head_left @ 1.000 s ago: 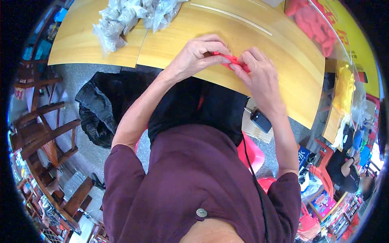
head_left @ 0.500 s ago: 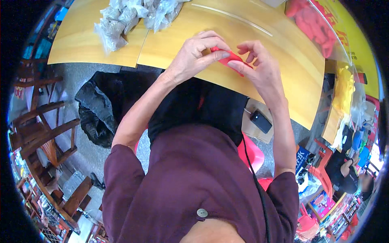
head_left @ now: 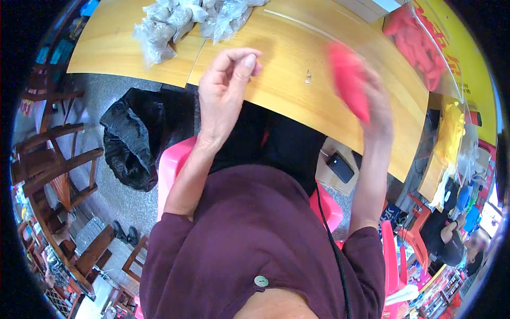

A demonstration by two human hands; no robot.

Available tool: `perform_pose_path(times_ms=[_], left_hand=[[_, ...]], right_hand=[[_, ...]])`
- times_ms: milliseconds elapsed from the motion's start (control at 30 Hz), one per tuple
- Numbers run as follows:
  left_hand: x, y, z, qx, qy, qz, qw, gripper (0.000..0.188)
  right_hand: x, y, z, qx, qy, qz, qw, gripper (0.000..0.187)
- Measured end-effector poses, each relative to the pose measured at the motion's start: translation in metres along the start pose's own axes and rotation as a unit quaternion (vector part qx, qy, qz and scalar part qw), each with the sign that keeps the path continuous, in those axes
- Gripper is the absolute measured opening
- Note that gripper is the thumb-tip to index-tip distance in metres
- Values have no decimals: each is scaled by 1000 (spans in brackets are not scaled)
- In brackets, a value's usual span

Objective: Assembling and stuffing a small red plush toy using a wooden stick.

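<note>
A red cloth-like piece (head_left: 348, 80) hangs from my right hand (head_left: 378, 98), both smeared by motion over the right part of the wooden table (head_left: 276, 80). Its exact kind does not show. My left hand (head_left: 226, 80) is raised at the table's near edge, apart from the red piece. Its fingers are curled and the thumb presses against them; whatever may be in that pinch is hidden. On the tabletop between the hands lies a tiny shiny scrap (head_left: 308, 77).
Several clear bags of greyish contents (head_left: 170, 24) lie at the far left. A heap of red pieces (head_left: 411, 40) is at the far right, beside yellow ones (head_left: 451, 127). A phone (head_left: 340, 167) rests below the table edge. A black bag (head_left: 130, 138) stands left; another person (head_left: 446, 236) is at right.
My left hand has let go of the red piece and drawn back to the left. My right hand has carried the piece to the right. The tiny scrap on the table now shows.
</note>
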State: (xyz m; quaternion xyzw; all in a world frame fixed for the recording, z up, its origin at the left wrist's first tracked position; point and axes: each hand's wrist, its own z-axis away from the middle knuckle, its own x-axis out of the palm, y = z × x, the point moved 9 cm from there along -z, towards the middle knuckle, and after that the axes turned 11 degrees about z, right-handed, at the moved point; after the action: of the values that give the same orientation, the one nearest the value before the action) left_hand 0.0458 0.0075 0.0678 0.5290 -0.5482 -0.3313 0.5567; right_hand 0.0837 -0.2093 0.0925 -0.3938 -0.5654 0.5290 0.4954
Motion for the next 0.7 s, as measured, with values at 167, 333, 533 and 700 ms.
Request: perform_pose_path(times_ms=[167, 333, 533, 700], left_hand=[[-4, -13, 14, -34, -18, -35, 999, 15], [4, -13, 18, -48, -28, -5, 998, 15], [-7, -15, 19, -49, -25, -43, 998, 15], [-9, -17, 17, -60, -25, -31, 997, 14]], right_hand=[[5, 19, -14, -29, -45, 395, 917, 17], [0, 39, -26, -66, -45, 504, 860, 17], [4, 28, -24, 4, -26, 265, 964, 16], [3, 31, -24, -52, 50, 446, 892, 15]])
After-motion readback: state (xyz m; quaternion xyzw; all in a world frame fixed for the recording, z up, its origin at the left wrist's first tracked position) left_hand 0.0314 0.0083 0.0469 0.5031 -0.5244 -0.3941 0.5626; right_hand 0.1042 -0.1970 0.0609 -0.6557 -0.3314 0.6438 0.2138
